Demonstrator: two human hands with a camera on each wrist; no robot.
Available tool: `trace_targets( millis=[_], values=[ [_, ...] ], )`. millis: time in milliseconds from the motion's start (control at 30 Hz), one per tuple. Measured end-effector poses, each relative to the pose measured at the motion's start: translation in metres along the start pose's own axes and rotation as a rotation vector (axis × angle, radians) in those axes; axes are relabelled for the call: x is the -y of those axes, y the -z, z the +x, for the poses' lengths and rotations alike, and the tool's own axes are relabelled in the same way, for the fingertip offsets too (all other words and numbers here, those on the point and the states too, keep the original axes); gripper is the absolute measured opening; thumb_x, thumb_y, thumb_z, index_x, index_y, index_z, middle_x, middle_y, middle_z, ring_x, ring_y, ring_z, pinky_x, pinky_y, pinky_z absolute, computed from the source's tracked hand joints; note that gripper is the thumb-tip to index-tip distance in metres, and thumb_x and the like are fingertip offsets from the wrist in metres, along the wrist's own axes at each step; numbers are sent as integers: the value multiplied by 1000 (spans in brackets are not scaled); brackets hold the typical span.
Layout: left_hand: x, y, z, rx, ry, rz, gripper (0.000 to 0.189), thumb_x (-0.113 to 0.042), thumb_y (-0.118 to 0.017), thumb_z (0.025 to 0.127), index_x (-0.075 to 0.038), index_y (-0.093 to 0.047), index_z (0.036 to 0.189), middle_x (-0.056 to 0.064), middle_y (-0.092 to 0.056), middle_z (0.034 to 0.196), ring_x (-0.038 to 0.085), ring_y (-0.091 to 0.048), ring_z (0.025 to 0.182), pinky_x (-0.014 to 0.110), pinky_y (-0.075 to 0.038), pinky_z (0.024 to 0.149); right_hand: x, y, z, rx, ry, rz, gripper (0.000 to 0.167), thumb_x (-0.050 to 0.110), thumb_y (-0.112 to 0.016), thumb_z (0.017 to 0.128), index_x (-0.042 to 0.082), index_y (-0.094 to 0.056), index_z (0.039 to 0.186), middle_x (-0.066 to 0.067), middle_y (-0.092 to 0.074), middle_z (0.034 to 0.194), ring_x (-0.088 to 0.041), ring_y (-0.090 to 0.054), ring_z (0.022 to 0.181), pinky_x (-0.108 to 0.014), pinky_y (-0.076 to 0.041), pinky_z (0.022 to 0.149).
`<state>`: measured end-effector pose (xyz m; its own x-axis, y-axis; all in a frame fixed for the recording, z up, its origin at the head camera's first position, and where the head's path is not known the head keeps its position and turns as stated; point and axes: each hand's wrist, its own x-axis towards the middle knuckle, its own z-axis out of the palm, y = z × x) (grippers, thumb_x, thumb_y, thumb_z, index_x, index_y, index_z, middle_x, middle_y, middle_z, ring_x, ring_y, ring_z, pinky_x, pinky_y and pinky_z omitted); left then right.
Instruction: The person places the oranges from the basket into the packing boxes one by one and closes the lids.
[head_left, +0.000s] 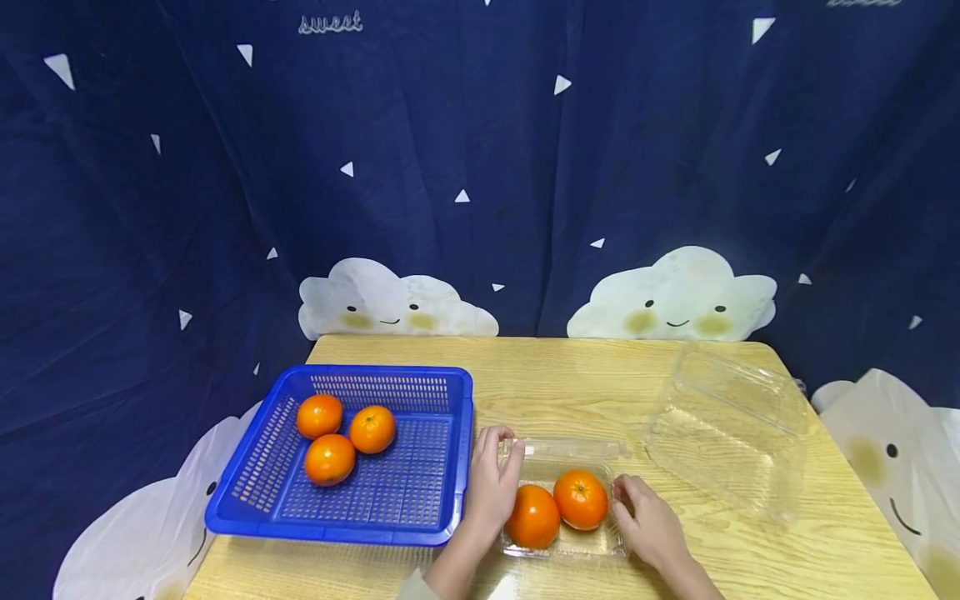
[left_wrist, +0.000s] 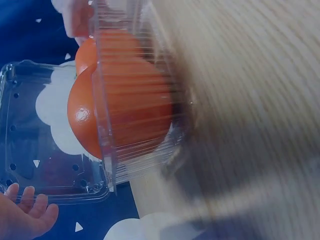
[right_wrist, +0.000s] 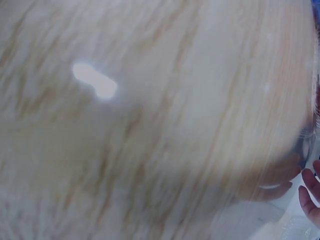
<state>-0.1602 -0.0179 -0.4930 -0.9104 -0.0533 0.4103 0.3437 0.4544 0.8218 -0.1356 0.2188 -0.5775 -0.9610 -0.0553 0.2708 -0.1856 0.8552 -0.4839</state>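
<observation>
In the head view, a clear plastic clamshell box lies on the table with its lid raised at the back. Two oranges sit inside it, side by side. My left hand is at the box's left side; in the left wrist view its loosely bent fingers are at the edge of the lid, and whether they touch it is hard to tell. At the box's right side is my right hand, fingers slightly bent, nothing seen held. The right wrist view catches only its fingertips.
A blue plastic basket with three oranges stands on the left of the wooden table. Another clear clamshell box, open, lies at the right. A dark blue curtain hangs behind the table.
</observation>
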Motion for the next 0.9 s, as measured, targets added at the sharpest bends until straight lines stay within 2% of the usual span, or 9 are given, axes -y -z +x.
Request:
trace_targets(
  millis=[167,367,467,567,633,700,800,900],
  values=[
    [1,0,-4,-15,-42,13,12,-15,-53,87,-7,-56,96,5,-56,97,21,-54,94,36,-42,87,5,10,2,21,-143,132,9,16,-54,86,10,-58,91,0,-56,84,-12,-54,73,-30,-44,60],
    [1,1,-8,-17,-59,8,12,-12,-56,85,-7,-55,96,4,-56,97,18,-54,94,34,-42,87,18,28,7,-115,-263,353,25,20,-42,96,2,-58,98,-10,-60,91,-12,-57,74,-25,-46,62],
    [1,2,-10,-13,-62,2,12,-11,-56,84,-8,-55,96,3,-55,97,18,-54,94,34,-42,87,27,37,10,-182,-272,493,31,20,-35,99,-2,-57,103,-5,-61,94,-7,-58,80,-23,-48,66],
    [2,2,-12,-5,-67,6,13,-11,-56,84,-9,-55,96,2,-55,98,17,-53,95,33,-42,88,37,45,12,-215,-237,636,36,17,-30,100,-7,-55,109,11,-59,98,0,-55,87,-19,-47,73],
    [3,2,-13,-4,-76,12,13,-12,-57,84,-9,-55,96,1,-55,98,16,-53,95,33,-42,88,42,50,13,-218,-201,704,37,15,-29,100,-9,-53,113,19,-55,102,2,-53,93,-16,-45,77],
    [3,2,-15,-2,-79,14,13,-13,-56,85,-10,-54,97,1,-55,98,16,-53,96,34,-42,88,47,53,13,-197,-176,740,37,15,-29,99,-10,-51,116,19,-55,106,4,-52,97,-13,-42,81],
    [3,3,-17,0,-84,13,12,-14,-57,85,-10,-54,97,0,-54,99,16,-53,97,35,-42,89,54,57,11,-156,-177,740,37,16,-31,99,-9,-51,118,0,-58,115,5,-50,100,-10,-41,82],
    [3,3,-19,6,-84,15,12,-14,-57,85,-10,-54,96,0,-54,99,16,-53,98,35,-42,89,60,57,8,-102,-225,683,36,19,-35,98,-5,-52,121,-15,-55,121,11,-46,101,-7,-38,82]
  ],
)
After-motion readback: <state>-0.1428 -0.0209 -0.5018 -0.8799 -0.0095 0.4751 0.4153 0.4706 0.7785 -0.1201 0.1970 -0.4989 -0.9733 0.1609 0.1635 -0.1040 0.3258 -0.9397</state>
